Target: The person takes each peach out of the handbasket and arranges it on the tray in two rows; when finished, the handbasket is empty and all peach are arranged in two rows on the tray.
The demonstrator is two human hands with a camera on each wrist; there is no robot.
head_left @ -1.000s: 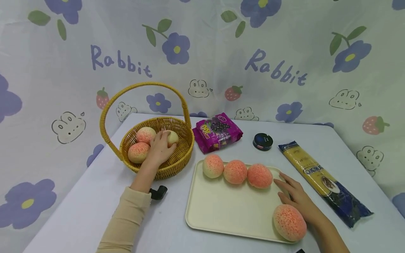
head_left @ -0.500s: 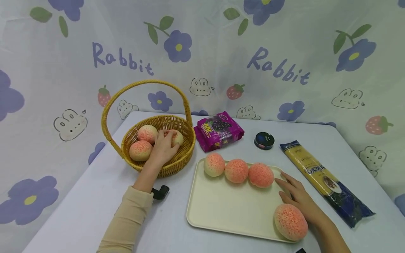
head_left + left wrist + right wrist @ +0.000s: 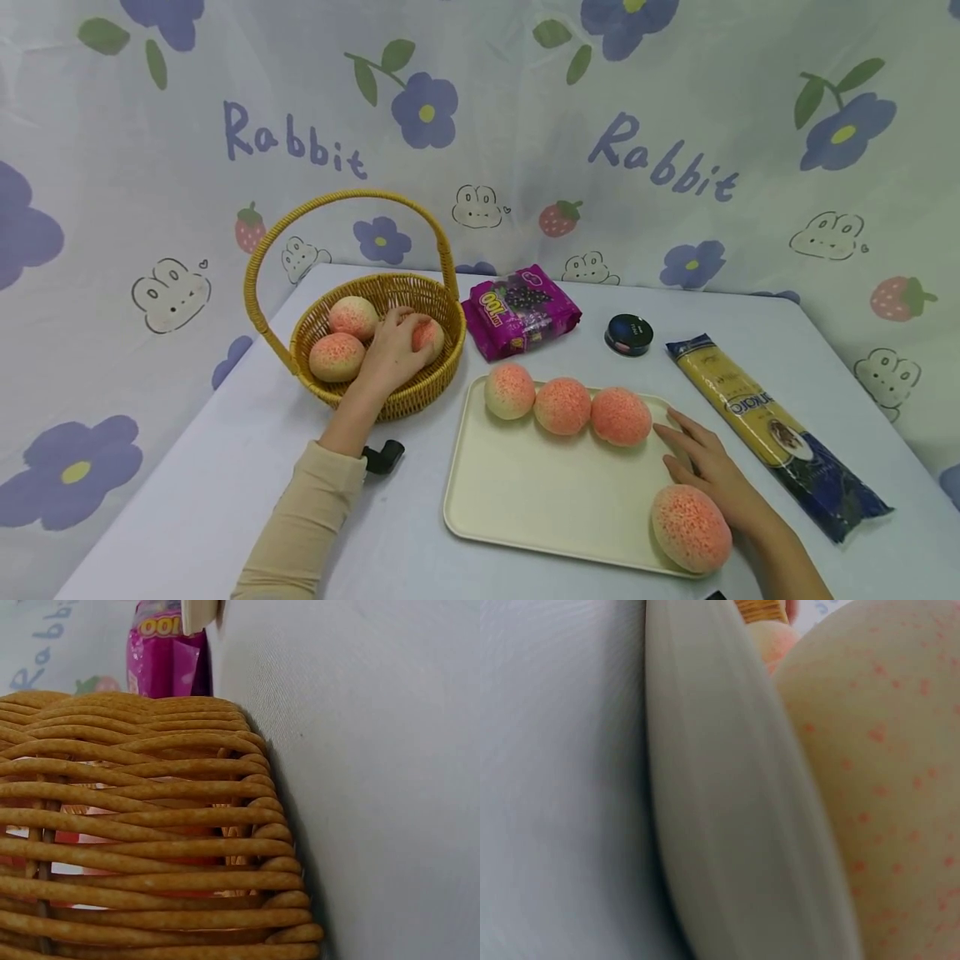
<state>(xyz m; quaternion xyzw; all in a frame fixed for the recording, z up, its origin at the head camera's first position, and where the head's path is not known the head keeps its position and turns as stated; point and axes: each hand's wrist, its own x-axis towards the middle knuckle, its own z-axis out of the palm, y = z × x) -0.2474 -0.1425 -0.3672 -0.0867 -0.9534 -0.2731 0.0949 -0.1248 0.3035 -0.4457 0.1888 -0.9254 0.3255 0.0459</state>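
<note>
My left hand [image 3: 393, 348] reaches into the round wicker basket [image 3: 423, 395] and holds a peach [image 3: 430, 335], fingers over its top and thumb at its near side. Two other peaches lie to the left, one behind [image 3: 353, 317] and one in front [image 3: 337, 357]. The left wrist view shows mostly the basket's woven wall [image 3: 142, 847]. My right hand [image 3: 708, 472] rests with loosely spread fingers at the right edge of the cream tray [image 3: 543, 504]. Beside that wrist, a peach [image 3: 691, 528] sits in the tray's near right corner; in the right wrist view it looms large beyond the tray's side [image 3: 720, 772].
Three peaches [image 3: 562, 406] stand in a row along the tray's far edge. Behind are a purple packet [image 3: 525, 312] and a round dark tin [image 3: 629, 334]. A long blue and yellow packet [image 3: 776, 433] lies at right. The basket's tall handle [image 3: 352, 195] arches over it.
My left hand has moved slightly right, and the peach under it has shifted right in the basket and turned, its redder side now showing. The right hand stays put. The head view shifts slightly.
</note>
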